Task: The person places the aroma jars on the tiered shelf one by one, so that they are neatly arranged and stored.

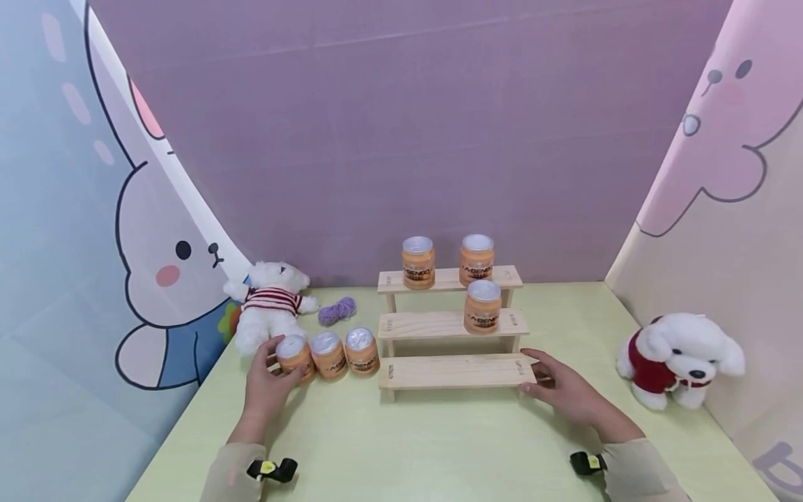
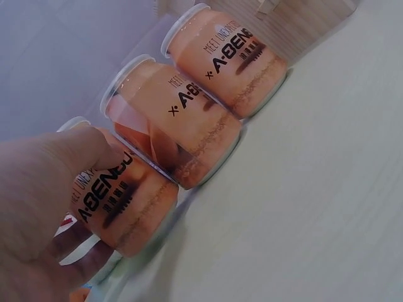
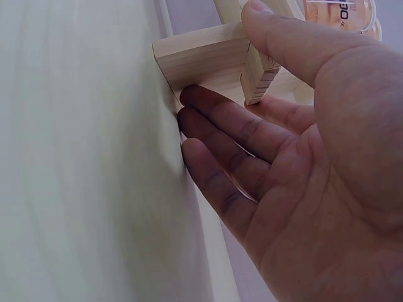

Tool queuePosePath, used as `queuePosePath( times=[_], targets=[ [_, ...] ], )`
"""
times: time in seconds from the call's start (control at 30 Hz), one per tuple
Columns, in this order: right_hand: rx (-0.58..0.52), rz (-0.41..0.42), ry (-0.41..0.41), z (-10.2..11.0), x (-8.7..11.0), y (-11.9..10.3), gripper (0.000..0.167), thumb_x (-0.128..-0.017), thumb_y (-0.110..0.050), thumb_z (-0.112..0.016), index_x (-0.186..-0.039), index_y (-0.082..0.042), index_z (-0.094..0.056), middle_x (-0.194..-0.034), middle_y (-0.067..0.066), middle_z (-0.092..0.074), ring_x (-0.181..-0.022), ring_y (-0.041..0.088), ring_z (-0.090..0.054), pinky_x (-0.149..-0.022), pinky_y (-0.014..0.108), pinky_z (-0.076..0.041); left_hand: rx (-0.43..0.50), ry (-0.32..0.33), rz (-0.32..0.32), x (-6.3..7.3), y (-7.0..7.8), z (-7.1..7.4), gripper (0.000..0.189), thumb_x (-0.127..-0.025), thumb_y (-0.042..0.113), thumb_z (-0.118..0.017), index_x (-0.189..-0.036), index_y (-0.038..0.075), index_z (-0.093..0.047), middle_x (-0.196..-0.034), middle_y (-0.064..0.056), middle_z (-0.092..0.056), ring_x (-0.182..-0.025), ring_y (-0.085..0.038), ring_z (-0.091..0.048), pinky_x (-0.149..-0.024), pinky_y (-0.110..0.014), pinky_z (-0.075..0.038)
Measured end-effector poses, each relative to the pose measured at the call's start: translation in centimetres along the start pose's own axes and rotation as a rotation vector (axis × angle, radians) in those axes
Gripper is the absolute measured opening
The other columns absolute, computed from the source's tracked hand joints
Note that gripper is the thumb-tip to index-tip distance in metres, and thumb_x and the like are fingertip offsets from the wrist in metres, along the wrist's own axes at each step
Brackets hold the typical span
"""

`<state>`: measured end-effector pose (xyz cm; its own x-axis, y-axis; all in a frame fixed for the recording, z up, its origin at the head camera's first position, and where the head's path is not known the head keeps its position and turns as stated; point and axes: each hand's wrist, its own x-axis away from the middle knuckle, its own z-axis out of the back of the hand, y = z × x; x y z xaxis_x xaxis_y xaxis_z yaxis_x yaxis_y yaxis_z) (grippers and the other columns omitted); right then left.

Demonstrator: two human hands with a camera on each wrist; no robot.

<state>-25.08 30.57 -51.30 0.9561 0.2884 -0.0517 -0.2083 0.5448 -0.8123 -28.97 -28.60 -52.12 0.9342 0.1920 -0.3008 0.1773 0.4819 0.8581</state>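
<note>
A sleeve (image 1: 227,474) lies nearest in the head view; its left hand (image 1: 266,383) grasps the leftmost can (image 1: 292,355) on the table (image 1: 376,446). Left wrist view: a second can (image 2: 189,141) stands close (perhaps therefore the outer-side grip). Right wrist view: the right hand (image 3: 296,160) holds the end of the wooden rack (image 3: 201,53), seemingly bracing it.

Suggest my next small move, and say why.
Probably lift the leftmost jar toward the left side of the middle shelf: the left hand grips that jar, the top shelf carries two jars, and the middle shelf has just one, at its right.
</note>
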Motion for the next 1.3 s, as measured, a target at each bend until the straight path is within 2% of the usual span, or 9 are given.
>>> queuePosePath(
  times=[0.07,0.3,0.5,0.7,0.83,1.0,1.3],
  targets=[
    [0.000,0.002,0.000,0.0,0.0,-0.1,0.077,-0.099,-0.030,-0.075,-0.160,-0.005,-0.036,-0.123,0.010,-0.071,-0.111,0.023,-0.068,-0.095,0.035,-0.055,0.002,0.017,0.002,0.0,0.1,0.0,0.075,-0.088,0.006,-0.085,-0.152,0.009,-0.045,-0.145,-0.017,-0.050,-0.120,-0.033,-0.052,-0.096,-0.039,-0.052],
    [0.003,-0.002,-0.004,0.0,0.1,-0.3,0.077,-0.098,-0.028,-0.076,-0.160,-0.004,-0.036,-0.124,0.011,-0.070,-0.112,0.025,-0.068,-0.095,0.036,-0.055,-0.003,0.068,0.003,0.2,0.7,0.0,0.077,-0.087,0.007,-0.086,-0.152,0.011,-0.046,-0.146,-0.014,-0.051,-0.121,-0.031,-0.052,-0.096,-0.038,-0.051],
    [0.008,0.005,-0.004,0.0,0.0,0.1,0.077,-0.098,-0.029,-0.076,-0.160,-0.005,-0.036,-0.123,0.011,-0.070,-0.113,0.026,-0.067,-0.095,0.033,-0.055,0.010,0.096,-0.009,0.2,0.7,0.0,0.077,-0.087,0.008,-0.086,-0.152,0.011,-0.046,-0.146,-0.012,-0.052,-0.122,-0.029,-0.052,-0.095,-0.032,-0.050],
    [0.009,0.010,-0.006,0.0,0.1,0.0,0.077,-0.098,-0.029,-0.076,-0.159,-0.004,-0.036,-0.123,0.010,-0.070,-0.112,0.025,-0.067,-0.094,0.033,-0.056,0.027,0.119,-0.013,0.3,0.9,0.2,0.077,-0.086,0.007,-0.086,-0.152,0.009,-0.046,-0.145,-0.014,-0.052,-0.122,-0.030,-0.052,-0.097,-0.040,-0.049],
    [0.003,0.014,-0.006,0.0,0.0,-0.1,0.076,-0.099,-0.028,-0.075,-0.160,-0.005,-0.036,-0.124,0.011,-0.070,-0.113,0.026,-0.067,-0.094,0.032,-0.055,0.028,0.133,-0.016,0.3,1.1,0.4,0.078,-0.086,0.009,-0.087,-0.152,0.010,-0.046,-0.144,-0.012,-0.051,-0.121,-0.029,-0.052,-0.096,-0.032,-0.050],
    [0.018,0.005,0.000,0.0,0.0,0.1,0.076,-0.099,-0.029,-0.075,-0.160,-0.006,-0.036,-0.123,0.009,-0.071,-0.112,0.024,-0.068,-0.096,0.033,-0.055,0.047,0.175,-0.055,0.4,1.6,0.6,0.078,-0.085,0.006,-0.086,-0.152,0.010,-0.047,-0.139,-0.014,-0.053,-0.119,-0.028,-0.052,-0.092,-0.021,-0.048],
    [0.016,0.002,-0.001,-0.1,-0.1,0.3,0.077,-0.098,-0.031,-0.076,-0.160,-0.007,-0.037,-0.121,0.007,-0.071,-0.109,0.021,-0.068,-0.094,0.036,-0.056,0.077,0.226,-0.089,0.4,2.5,1.0,0.076,-0.086,0.007,-0.086,-0.152,0.015,-0.049,-0.138,-0.006,-0.054,-0.116,-0.017,-0.051,-0.090,-0.015,-0.047]
  ],
)
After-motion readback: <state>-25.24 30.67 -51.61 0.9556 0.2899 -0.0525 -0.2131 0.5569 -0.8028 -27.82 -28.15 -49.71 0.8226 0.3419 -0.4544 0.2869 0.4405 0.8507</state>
